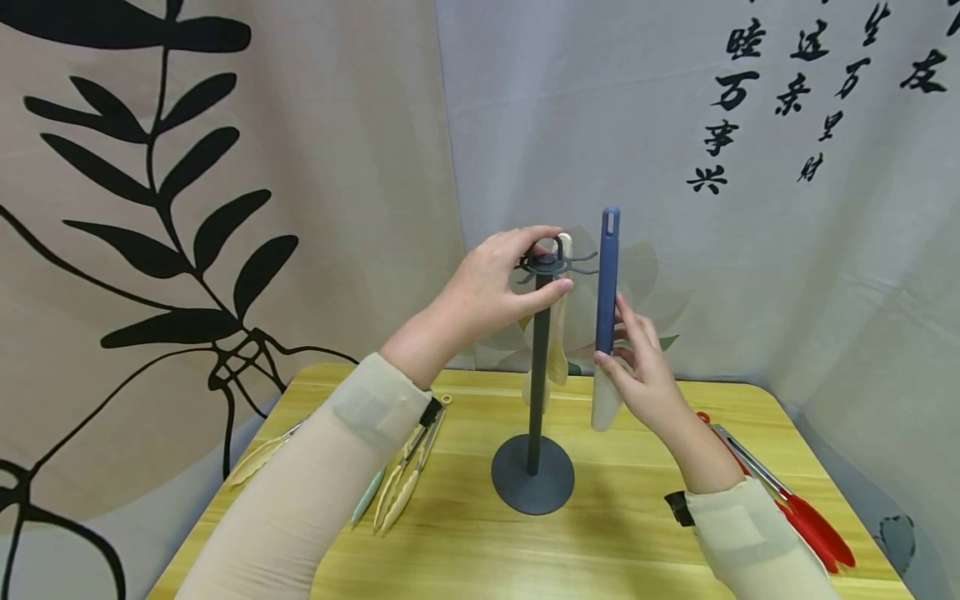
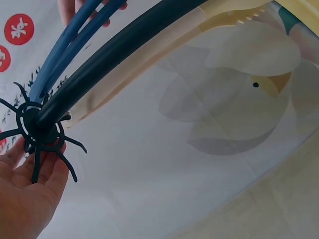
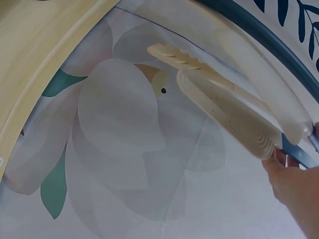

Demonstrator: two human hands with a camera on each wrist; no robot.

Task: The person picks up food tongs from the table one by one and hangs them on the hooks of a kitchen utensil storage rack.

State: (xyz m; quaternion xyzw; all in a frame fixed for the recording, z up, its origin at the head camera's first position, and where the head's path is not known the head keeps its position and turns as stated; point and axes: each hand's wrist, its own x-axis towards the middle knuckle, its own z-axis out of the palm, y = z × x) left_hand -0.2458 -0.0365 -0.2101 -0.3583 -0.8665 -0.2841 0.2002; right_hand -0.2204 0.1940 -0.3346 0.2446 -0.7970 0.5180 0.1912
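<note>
A dark grey utensil stand [image 1: 539, 367] rises upright from its round base, with curved hooks around its top ring [image 2: 39, 127]. My left hand [image 1: 487, 275] grips that top, thumb in front and fingers behind among the hooks. On the far side hangs a cream utensil [image 1: 557, 346] with a serrated tip [image 3: 174, 56]. To the right of the pole, my right hand [image 1: 643, 367] holds blue-handled tongs [image 1: 608, 279] upright near the handle's lower end. Their slotted handle end points up beside the hooks, and the pale heads [image 3: 229, 114] point down, spread apart.
Cream-tipped tongs [image 1: 408, 475] lie on the wooden table [image 1: 442, 558] left of the stand, next to a teal piece [image 1: 368, 497]. Another cream-headed utensil [image 1: 262, 458] lies partly behind my left sleeve. Red tongs [image 1: 817, 525] lie at the right edge, partly behind my right forearm.
</note>
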